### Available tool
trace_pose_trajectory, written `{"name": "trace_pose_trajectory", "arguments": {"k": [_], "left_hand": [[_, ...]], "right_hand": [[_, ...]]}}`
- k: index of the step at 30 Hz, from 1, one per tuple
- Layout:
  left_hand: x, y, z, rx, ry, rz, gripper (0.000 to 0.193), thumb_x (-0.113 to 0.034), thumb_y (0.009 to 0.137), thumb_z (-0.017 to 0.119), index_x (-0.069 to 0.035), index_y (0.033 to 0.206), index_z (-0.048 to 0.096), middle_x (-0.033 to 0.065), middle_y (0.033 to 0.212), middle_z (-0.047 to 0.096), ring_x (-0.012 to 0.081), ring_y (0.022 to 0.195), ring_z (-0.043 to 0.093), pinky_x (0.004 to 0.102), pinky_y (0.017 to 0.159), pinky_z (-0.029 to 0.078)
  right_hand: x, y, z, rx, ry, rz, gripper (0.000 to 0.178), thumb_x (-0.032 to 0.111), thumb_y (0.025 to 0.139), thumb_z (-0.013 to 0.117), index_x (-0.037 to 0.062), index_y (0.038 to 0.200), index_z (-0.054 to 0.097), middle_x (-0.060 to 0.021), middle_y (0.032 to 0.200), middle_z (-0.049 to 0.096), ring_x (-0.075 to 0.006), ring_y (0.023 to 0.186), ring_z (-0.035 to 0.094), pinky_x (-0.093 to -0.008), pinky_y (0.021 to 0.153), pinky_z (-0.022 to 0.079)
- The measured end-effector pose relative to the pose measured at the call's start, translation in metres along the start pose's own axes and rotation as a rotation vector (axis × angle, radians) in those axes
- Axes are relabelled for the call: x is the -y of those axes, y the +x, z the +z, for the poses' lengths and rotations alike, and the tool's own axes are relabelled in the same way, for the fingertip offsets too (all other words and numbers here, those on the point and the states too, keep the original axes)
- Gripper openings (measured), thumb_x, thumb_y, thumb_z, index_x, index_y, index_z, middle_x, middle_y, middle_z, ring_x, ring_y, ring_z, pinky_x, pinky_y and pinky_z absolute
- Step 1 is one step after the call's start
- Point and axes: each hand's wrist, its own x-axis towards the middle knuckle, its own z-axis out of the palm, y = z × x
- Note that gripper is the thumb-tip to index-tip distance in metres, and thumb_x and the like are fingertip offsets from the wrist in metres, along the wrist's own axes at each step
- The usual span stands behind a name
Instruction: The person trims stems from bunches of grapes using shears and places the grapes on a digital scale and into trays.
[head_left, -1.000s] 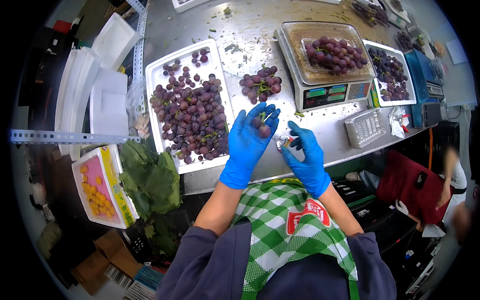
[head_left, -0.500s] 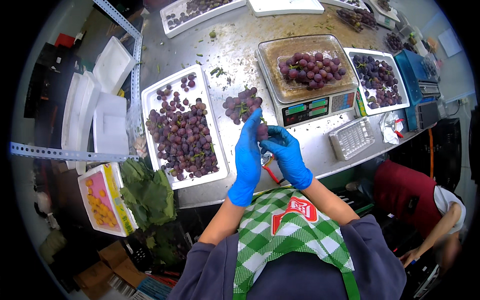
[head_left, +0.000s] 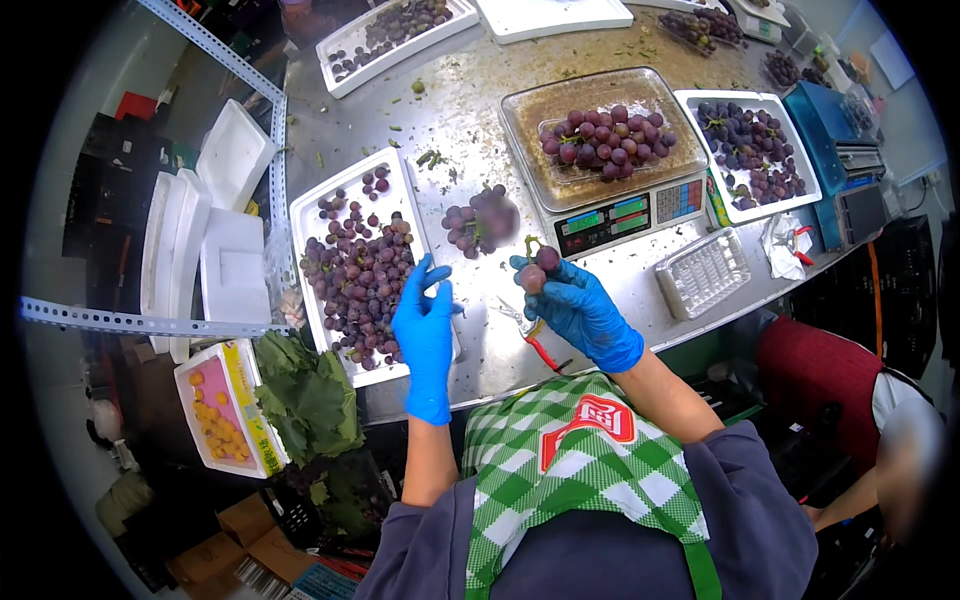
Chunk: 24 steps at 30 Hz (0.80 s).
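Observation:
My right hand [head_left: 590, 315], in a blue glove, pinches a small grape sprig [head_left: 540, 268] with a few purple grapes and a green stem. My left hand [head_left: 427, 335], gloved too, is over the right rim of a white foam tray of loose grapes [head_left: 412, 215], its fingers apart and holding nothing I can see. Beyond the hands a bunch of purple grapes [head_left: 470, 225] lies on the metal table, partly blurred. Red-handled shears [head_left: 538, 347] lie just below my right hand. A full grape bunch [head_left: 610, 140] sits in a clear container on the digital scale [head_left: 606, 225].
An unfilled clear plastic box [head_left: 702, 275] is right of the scale's front. Further right stands a white tray of dark grapes [head_left: 810, 195]. Green leaves [head_left: 310, 390] and a box of yellow fruit [head_left: 215, 420] are at the left. A person in dark red [head_left: 815, 380] bends at the lower right.
My hands have moved apart. The left went left and down toward the foam tray; the right now holds the sprig alone, slightly right of before. The shears are more visible.

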Motion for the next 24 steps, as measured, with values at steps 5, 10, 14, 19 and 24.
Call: {"name": "trace_pose_trajectory", "arguments": {"k": [5, 10, 14, 19, 24], "left_hand": [[-0.008, -0.012, 0.035, 0.239, -0.13, 0.034, 0.033, -0.012, 0.089, 0.057, 0.001, 0.119, 0.055, 0.0101, 0.113, 0.059, 0.0177, 0.098, 0.06, 0.0292, 0.082, 0.05], [-0.006, -0.026, 0.074, 0.321, -0.203, -0.001, 0.037, -0.008, 0.086, 0.062, 0.001, 0.12, 0.053, 0.011, 0.111, 0.061, 0.0165, 0.101, 0.059, 0.0285, 0.087, 0.047], [0.001, -0.029, 0.091, 0.32, -0.311, -0.088, 0.038, -0.007, 0.086, 0.062, 0.004, 0.12, 0.052, 0.0103, 0.111, 0.06, 0.0151, 0.101, 0.058, 0.0275, 0.087, 0.046], [0.01, -0.022, 0.104, 0.385, -0.314, -0.154, 0.035, -0.014, 0.089, 0.059, 0.003, 0.119, 0.054, 0.0097, 0.109, 0.061, 0.0158, 0.098, 0.059, 0.0271, 0.087, 0.047], [0.016, 0.001, 0.116, 0.448, -0.673, -0.427, 0.031, -0.016, 0.091, 0.054, 0.002, 0.116, 0.052, 0.0128, 0.106, 0.06, 0.0232, 0.099, 0.06, 0.0327, 0.09, 0.048]], "right_hand": [[-0.003, -0.007, 0.002, -0.16, -0.343, -0.087, 0.041, 0.004, 0.085, 0.06, -0.0018, 0.123, 0.049, -0.0103, 0.108, 0.06, -0.0164, 0.09, 0.06, -0.0291, 0.08, 0.05], [-0.005, -0.015, 0.004, -0.365, -0.873, -0.377, 0.038, 0.002, 0.082, 0.063, 0.0009, 0.119, 0.054, -0.0056, 0.102, 0.06, -0.0106, 0.082, 0.06, -0.0239, 0.074, 0.049], [-0.004, -0.019, 0.002, -0.43, -1.245, -0.63, 0.042, 0.0, 0.076, 0.067, 0.0035, 0.116, 0.056, -0.005, 0.094, 0.058, -0.0105, 0.074, 0.059, -0.0249, 0.066, 0.05], [0.005, -0.029, -0.009, -0.478, -1.313, -0.675, 0.049, 0.001, 0.073, 0.07, 0.0062, 0.12, 0.054, -0.008, 0.097, 0.057, -0.0142, 0.078, 0.061, -0.0258, 0.069, 0.05], [0.014, -0.039, -0.018, -0.531, -1.347, -0.753, 0.049, 0.003, 0.078, 0.066, 0.0055, 0.124, 0.05, -0.0083, 0.105, 0.054, -0.0136, 0.078, 0.059, -0.0248, 0.069, 0.048]]}}
